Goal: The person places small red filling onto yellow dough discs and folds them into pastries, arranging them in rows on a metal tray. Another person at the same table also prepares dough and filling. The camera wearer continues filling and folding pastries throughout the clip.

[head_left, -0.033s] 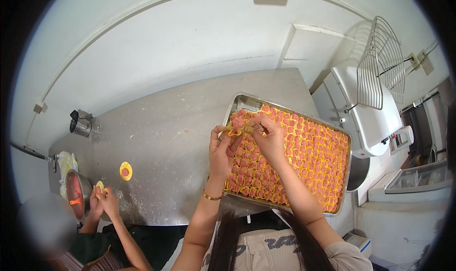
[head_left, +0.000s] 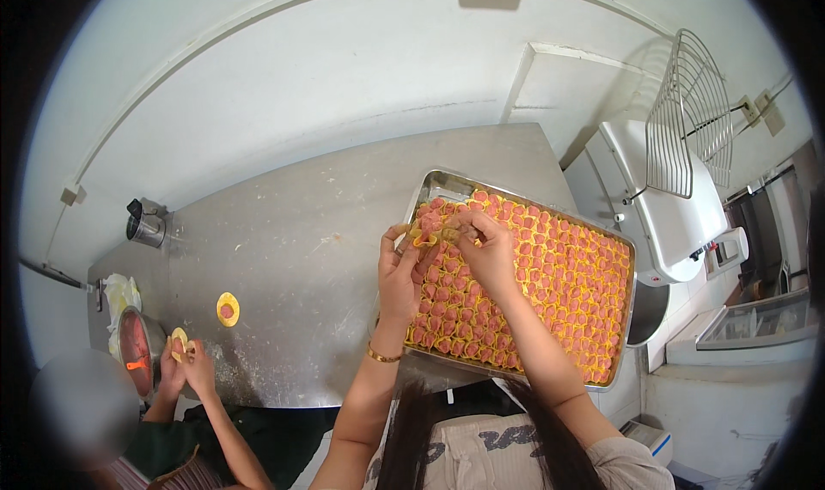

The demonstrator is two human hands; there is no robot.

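Over the near-left part of a metal tray [head_left: 432, 183], both my hands pinch one yellow-wrapped dumpling with pink filling [head_left: 427, 230]. My left hand [head_left: 400, 273], with a gold bracelet on its wrist, holds it from below. My right hand [head_left: 488, 251] grips it from the right. The tray lies on a steel table [head_left: 292, 249] and is packed with rows of several similar dumplings [head_left: 554, 288]. Only the tray's far-left corner is bare.
At the lower left another person's hands [head_left: 191, 365] hold a yellow wrapper [head_left: 178, 341] beside a bowl of pink filling [head_left: 135, 344]. A filled wrapper [head_left: 228, 309] lies on the table. A metal cup [head_left: 146, 224] stands far left, and a white machine with a wire guard [head_left: 683, 206] is on the right.
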